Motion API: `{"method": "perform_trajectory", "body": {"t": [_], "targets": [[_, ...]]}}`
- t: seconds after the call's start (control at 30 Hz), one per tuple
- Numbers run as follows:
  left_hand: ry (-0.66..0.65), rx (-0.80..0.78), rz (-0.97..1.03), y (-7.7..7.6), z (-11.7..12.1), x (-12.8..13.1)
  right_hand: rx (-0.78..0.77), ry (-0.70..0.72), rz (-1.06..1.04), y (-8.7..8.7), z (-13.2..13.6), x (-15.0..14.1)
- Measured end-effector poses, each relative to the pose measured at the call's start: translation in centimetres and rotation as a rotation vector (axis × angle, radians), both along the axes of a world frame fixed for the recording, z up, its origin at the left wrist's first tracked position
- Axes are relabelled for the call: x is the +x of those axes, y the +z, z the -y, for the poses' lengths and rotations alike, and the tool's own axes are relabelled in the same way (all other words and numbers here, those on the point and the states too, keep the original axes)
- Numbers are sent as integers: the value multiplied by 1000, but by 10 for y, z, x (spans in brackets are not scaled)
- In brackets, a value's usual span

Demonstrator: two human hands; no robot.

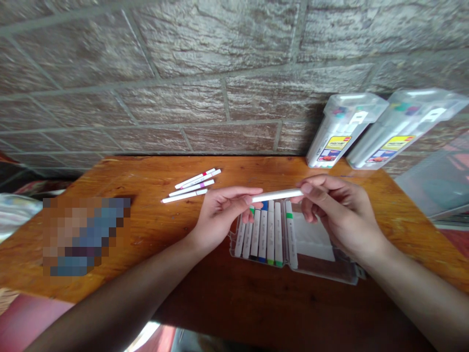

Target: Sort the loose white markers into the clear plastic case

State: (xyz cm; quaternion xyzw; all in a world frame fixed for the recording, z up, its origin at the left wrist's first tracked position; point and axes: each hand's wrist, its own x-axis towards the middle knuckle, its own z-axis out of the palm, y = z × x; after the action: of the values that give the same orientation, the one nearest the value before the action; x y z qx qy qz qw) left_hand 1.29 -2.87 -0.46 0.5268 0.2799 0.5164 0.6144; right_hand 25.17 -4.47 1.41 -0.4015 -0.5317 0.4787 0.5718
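Note:
A white marker (276,195) is held level between my two hands, above an opened clear plastic marker case (324,273). The thumb and fingers of my left hand (223,208) pinch its left end. At the other end, my right hand (339,205) grips it between thumb and forefinger. Several white markers (263,234) with green, blue and black tips lie side by side in the case's left half. One green-banded marker (291,239) rests by the hinge, next to a white paper insert (315,237) in the right half. My fingers hide the case's back edge.
Several white markers (189,195) with red, pink and purple bands lie loose at the back left of the wooden table (146,234). Two upright clear marker cases (331,132) stand against the brick wall (183,63). A pixelated patch (86,237) covers something at the left.

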Motion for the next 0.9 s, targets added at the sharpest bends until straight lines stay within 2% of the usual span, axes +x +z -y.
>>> {"method": "perform_trajectory", "body": {"t": [0.37,0.67,0.9], "targets": [[24,-14,-77,7,2,4,110,2,279,4,8,-8],[38,9,-154,12,4,7,159,-8,324,6,11,-11],[21,61,-179,6,5,8,209,-13,404,-1,10,-9]]}}
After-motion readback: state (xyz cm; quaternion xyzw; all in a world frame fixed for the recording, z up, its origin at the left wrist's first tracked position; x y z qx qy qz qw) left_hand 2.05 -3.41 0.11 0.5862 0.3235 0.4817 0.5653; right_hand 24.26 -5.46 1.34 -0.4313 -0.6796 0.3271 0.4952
